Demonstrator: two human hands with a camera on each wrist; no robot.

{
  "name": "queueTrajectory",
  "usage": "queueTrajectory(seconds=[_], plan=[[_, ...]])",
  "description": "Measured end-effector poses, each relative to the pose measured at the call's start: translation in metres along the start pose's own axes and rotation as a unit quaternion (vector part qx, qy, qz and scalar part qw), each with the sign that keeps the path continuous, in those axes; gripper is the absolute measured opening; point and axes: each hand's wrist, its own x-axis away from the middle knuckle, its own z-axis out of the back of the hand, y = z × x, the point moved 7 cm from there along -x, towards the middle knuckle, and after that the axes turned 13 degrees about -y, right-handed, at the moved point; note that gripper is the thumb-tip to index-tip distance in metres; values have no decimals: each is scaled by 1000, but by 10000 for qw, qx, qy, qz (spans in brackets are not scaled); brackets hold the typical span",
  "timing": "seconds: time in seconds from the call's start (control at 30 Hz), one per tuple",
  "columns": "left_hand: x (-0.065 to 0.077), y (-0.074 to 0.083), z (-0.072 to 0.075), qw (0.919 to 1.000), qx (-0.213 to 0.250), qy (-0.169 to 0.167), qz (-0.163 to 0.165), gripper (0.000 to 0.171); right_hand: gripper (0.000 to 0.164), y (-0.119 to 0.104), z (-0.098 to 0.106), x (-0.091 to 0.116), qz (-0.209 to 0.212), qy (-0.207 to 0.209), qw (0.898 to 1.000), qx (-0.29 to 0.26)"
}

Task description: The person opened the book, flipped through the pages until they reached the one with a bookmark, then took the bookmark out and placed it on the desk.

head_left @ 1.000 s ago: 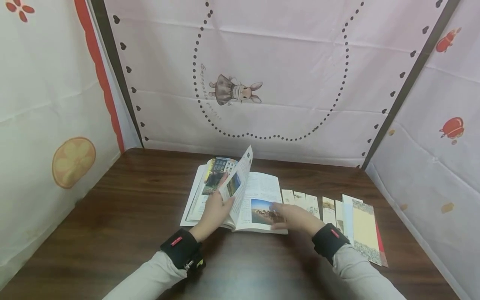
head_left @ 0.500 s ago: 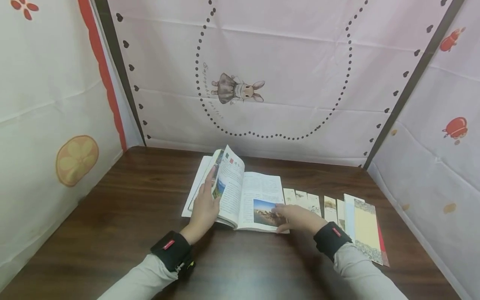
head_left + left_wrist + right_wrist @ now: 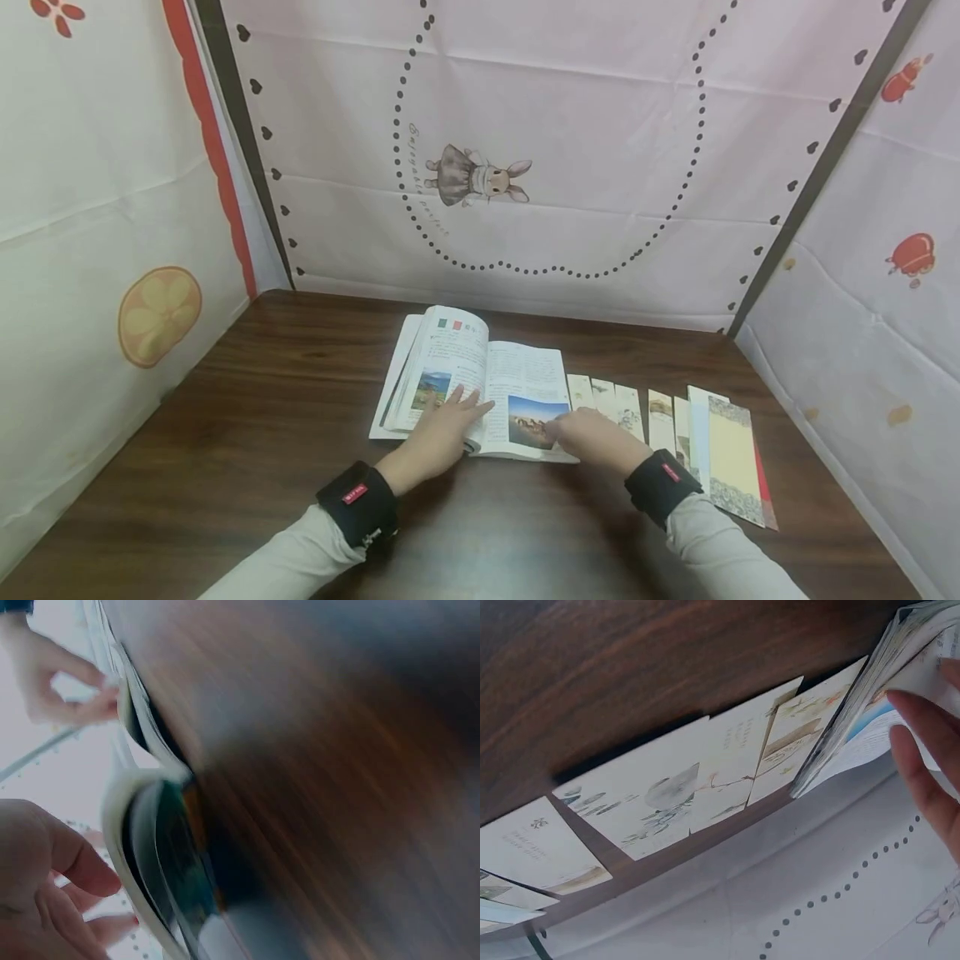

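An open book (image 3: 525,367) with printed text and colour photos lies on the dark wooden table. My left hand (image 3: 435,435) rests with spread fingers across the lower part of its left page (image 3: 461,354). At the lower right corner of the book is my right hand (image 3: 598,442), its thumb and finger pinching the edge of the right page. The left wrist view shows that right hand (image 3: 64,682) at the page edge, the paper bowed beneath it. There, my left hand (image 3: 52,877) has its fingers over the curved pages. In the right wrist view, the right fingers (image 3: 926,742) overlap the page.
Several pale illustrated bookmarks (image 3: 628,406) lie in a row right of the book. Farther right is a stack of larger cards, topped by a cream one (image 3: 731,450) with a red piece beneath. Printed cloth walls (image 3: 600,167) enclose the wooden table (image 3: 300,392) on three sides.
My left hand has turned the raised pages over to the left and now lies flat on them. The right hand stays at the right page's corner, its fingers more curled now.
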Motion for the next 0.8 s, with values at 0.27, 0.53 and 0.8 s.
queueTrajectory(seconds=[0.27, 0.53, 0.8], plan=[[-9, 15, -4, 9998, 115, -16, 145, 70, 8, -11, 40, 4, 143, 1429, 9821, 1221], [-15, 21, -5, 9989, -86, 290, 363, 80, 19, -31, 74, 11, 631, 2906, 9456, 1317], [-16, 17, -1, 9955, -280, 612, 671, 41, 23, -51, 79, 8, 957, 3602, 9168, 1435]])
